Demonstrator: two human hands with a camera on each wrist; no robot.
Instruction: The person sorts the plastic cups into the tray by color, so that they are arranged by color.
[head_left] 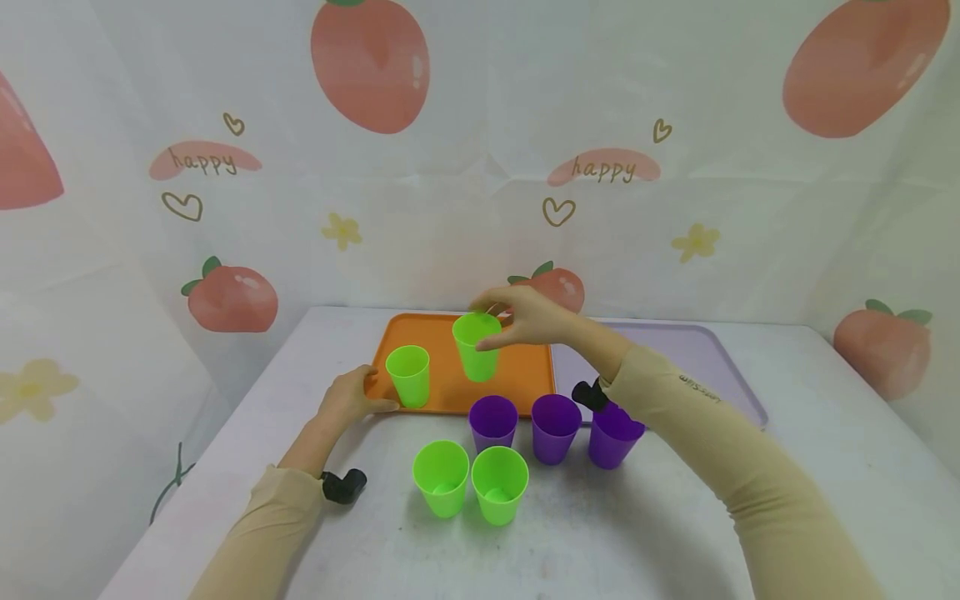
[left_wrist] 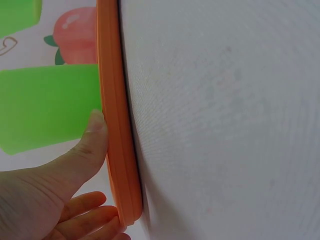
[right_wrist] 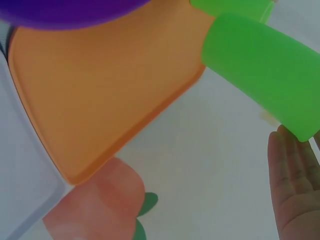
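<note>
My right hand [head_left: 525, 315] holds a light-green cup [head_left: 477, 354] near its rim, with the thumb at the front and fingers behind. This cup is upright over the orange tray [head_left: 517, 371]. In the right wrist view, the fingers lie along the rim end of the cup [right_wrist: 265, 75]. Another green cup [head_left: 409, 379] stands at the tray's left end. Beside it, my left hand [head_left: 351, 396] rests at the tray's front left corner. The left wrist view has the thumb against the front rim [left_wrist: 117, 115] by the cup's base, with relaxed fingers at the corner.
Three purple cups [head_left: 553, 429] stand in a row before the trays, the rightmost partly behind the right wrist. Two green cups [head_left: 499, 485] stand closer to me. A pale lilac tray [head_left: 675, 350] adjoins the orange one. A printed cloth [head_left: 465, 225] hangs behind the white table [head_left: 360, 550].
</note>
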